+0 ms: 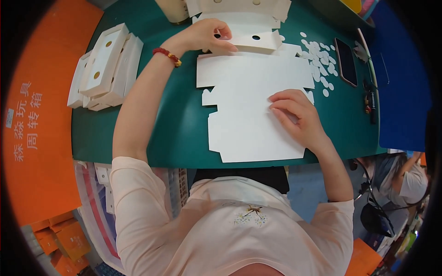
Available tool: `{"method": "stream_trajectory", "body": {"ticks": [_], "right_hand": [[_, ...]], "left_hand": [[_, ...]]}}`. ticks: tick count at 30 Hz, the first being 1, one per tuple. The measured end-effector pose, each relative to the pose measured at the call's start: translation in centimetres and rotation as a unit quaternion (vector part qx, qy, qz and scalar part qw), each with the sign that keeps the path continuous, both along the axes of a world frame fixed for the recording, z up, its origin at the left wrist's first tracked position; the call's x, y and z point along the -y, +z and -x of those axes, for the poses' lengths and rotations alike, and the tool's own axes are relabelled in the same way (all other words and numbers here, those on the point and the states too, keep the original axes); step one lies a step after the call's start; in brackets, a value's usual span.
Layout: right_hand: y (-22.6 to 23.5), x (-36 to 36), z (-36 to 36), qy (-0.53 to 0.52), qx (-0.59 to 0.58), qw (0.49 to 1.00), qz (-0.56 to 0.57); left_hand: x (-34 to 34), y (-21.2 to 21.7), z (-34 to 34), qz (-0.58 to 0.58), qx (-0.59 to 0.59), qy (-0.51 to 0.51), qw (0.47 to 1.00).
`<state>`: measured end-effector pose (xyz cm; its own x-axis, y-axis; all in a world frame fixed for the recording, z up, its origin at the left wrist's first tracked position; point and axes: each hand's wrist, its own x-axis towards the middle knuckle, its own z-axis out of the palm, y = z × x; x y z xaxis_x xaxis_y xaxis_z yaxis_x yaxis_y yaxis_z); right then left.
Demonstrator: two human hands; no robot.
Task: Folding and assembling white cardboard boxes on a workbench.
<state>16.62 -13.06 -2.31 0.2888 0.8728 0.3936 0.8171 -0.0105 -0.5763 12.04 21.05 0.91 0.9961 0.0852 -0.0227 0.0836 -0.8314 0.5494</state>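
A flat white die-cut card blank (258,133) with side tabs lies in front of me on the green table. At its far end stands a raised white strip (267,44) with round holes. My left hand (206,36) is over the left end of this strip, thumb and forefinger apart with a gap between them. My right hand (299,117) rests over the right side of the blank, its fingers bent and the thumb a little apart from the forefinger. Nothing shows between the fingers of either hand. Farther off is another white card panel (244,18) with holes.
Folded white boxes (103,64) with round holes are stacked at the left. Many small white discs (317,60) lie scattered at the right, beside a phone (345,62) and a black pen (372,106). A cup (174,10) stands at the far edge. An orange crate (37,60) flanks the green table (170,133).
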Motion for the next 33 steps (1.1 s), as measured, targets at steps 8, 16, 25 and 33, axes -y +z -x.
{"method": "stream_trajectory", "body": {"ticks": [8,16,25,33], "right_hand": [[-0.1,0.1,-0.4,0.005,-0.03,1.0,-0.001],[-0.3,-0.2,-0.3,0.0,-0.026,1.0,-0.007],[-0.7,0.6,-1.6,-0.034,-0.274,0.96,-0.038],[3.4,1.6,-2.1,-0.329,-0.539,0.775,-0.027]], "left_hand": [[-0.8,0.7,-0.9,0.004,-0.053,-0.002,0.999],[-1.2,1.7,-1.0,-0.012,-0.051,0.034,0.998],[2.7,3.8,0.9,-0.227,0.592,0.033,0.773],[15.6,1.2,13.7,-0.188,0.444,-0.21,0.85]]}}
